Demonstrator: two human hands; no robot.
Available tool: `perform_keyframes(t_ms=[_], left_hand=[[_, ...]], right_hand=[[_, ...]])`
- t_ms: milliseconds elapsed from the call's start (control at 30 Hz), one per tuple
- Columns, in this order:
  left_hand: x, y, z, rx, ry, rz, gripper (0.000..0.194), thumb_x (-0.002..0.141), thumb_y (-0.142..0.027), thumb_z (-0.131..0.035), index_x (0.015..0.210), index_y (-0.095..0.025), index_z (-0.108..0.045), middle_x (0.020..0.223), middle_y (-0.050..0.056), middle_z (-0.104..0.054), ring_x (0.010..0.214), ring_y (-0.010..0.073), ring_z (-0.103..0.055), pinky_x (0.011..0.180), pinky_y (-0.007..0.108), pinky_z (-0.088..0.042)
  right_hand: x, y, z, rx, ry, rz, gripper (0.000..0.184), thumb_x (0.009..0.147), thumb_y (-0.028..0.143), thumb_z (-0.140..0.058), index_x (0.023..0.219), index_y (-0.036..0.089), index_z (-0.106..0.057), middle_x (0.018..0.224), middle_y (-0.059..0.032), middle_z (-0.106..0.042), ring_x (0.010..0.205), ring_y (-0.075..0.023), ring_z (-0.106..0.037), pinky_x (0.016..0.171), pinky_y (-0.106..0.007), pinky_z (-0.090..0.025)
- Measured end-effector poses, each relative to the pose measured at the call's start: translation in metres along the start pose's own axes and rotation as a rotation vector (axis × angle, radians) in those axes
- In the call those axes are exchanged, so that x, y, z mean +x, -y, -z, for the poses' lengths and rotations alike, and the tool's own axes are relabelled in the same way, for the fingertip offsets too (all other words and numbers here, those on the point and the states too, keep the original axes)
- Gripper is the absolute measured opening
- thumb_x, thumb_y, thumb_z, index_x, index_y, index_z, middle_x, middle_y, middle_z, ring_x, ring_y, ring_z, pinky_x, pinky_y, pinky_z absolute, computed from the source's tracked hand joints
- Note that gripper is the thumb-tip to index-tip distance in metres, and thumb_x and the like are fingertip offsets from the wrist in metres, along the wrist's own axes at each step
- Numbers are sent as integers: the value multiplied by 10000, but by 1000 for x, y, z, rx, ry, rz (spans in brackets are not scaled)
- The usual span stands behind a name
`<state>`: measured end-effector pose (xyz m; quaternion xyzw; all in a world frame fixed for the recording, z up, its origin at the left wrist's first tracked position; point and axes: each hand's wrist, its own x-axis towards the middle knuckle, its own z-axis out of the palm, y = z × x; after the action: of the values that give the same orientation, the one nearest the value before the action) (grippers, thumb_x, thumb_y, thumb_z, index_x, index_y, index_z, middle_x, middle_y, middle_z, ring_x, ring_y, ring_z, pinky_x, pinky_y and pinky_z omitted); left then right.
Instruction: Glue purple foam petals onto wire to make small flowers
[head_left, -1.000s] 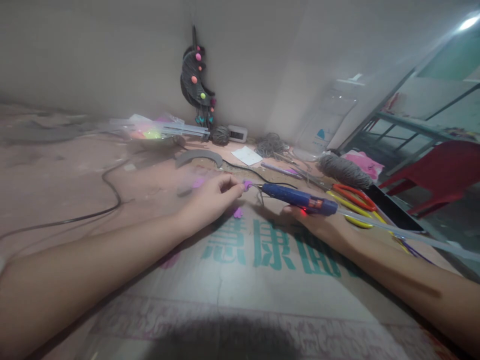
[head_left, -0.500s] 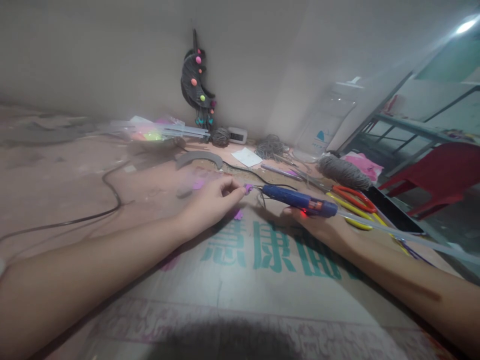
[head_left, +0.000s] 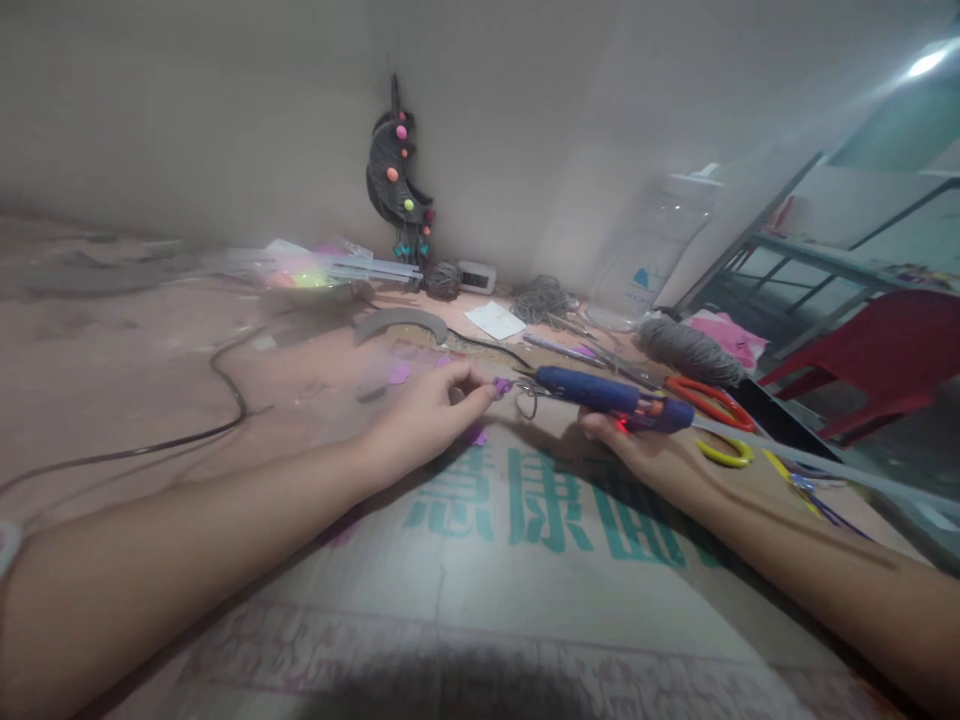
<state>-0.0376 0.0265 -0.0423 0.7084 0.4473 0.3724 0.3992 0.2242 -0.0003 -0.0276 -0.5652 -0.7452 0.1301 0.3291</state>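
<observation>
Between thumb and fingertips, my left hand [head_left: 442,415] pinches a small purple piece [head_left: 502,386], whose kind is too small to make out. My right hand [head_left: 622,440] is wrapped round a blue glue gun [head_left: 592,390] with a small red light. A long translucent glue stick [head_left: 840,462] runs out of its back end to the right. The gun's nozzle points left, a short way from the purple piece. A thin dark loop [head_left: 528,403] hangs below the nozzle. Under my left hand, another purple scrap [head_left: 478,436] lies on the printed sheet [head_left: 465,570].
A grey curved strip [head_left: 401,322], orange-handled scissors [head_left: 709,400], grey yarn [head_left: 686,350] and a clear bottle [head_left: 652,250] lie or stand behind my hands. A dark moon-shaped ornament [head_left: 390,175] leans at the wall. A black cord [head_left: 232,380] crosses the left side. A red chair [head_left: 885,360] stands right.
The glue gun in my right hand has moved slightly right and back from the purple piece. My left hand has shifted a little to the right, still pinching it.
</observation>
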Motion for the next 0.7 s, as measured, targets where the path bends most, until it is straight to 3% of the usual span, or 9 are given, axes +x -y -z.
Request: perform_keyframes(t_ms=[100, 267, 333, 500, 533, 700], left_hand=[[0, -2, 0, -21, -3, -2, 291, 895, -463, -545, 793, -190, -562, 665, -32, -570, 590, 132, -569, 562, 236, -398], [1, 0, -1, -42, 6, 32, 277, 893, -459, -544, 811, -195, -558, 641, -34, -568, 560, 133, -566, 552, 239, -400], [1, 2, -2, -21, 2, 33, 278, 894, -462, -544, 813, -197, -569, 651, -27, -587, 589, 139, -581, 568, 241, -406], [0, 3, -2, 2, -1, 26, 258, 902, -445, -536, 838, -200, -584, 662, -26, -611, 603, 137, -578, 569, 237, -399], [0, 3, -2, 13, -2, 21, 261, 903, -447, -535, 837, -200, -585, 664, -25, -615, 608, 137, -576, 573, 238, -398], [-1, -2, -1, 53, 16, 18, 269, 901, -438, -542, 797, -194, -583, 663, -25, -616, 630, 137, -573, 605, 247, -397]], right_hand=[[5, -1, 4, 118, 80, 8, 480, 914, 590, -474, 664, 218, -646, 715, -35, -660, 726, -208, -630, 729, -343, -514], [16, 9, 14, 563, 84, 14, 455, 901, 618, -485, 812, 210, -666, 716, -42, -669, 590, -163, -565, 558, -294, -465], [23, 17, 22, 600, 43, 2, 442, 890, 605, -517, 832, 198, -678, 739, -50, -680, 610, -158, -574, 570, -281, -470], [61, 31, 34, 248, -37, -178, 448, 855, 584, -574, 885, 168, -736, 822, -76, -720, 658, -157, -606, 485, -227, -389], [73, 31, 33, 173, -24, -180, 418, 849, 550, -602, 918, 162, -742, 866, -82, -732, 709, -166, -628, 535, -228, -421], [136, 15, 9, -88, -8, -242, 413, 844, 505, -610, 967, 130, -734, 901, -102, -740, 743, -192, -647, 623, -266, -461]])
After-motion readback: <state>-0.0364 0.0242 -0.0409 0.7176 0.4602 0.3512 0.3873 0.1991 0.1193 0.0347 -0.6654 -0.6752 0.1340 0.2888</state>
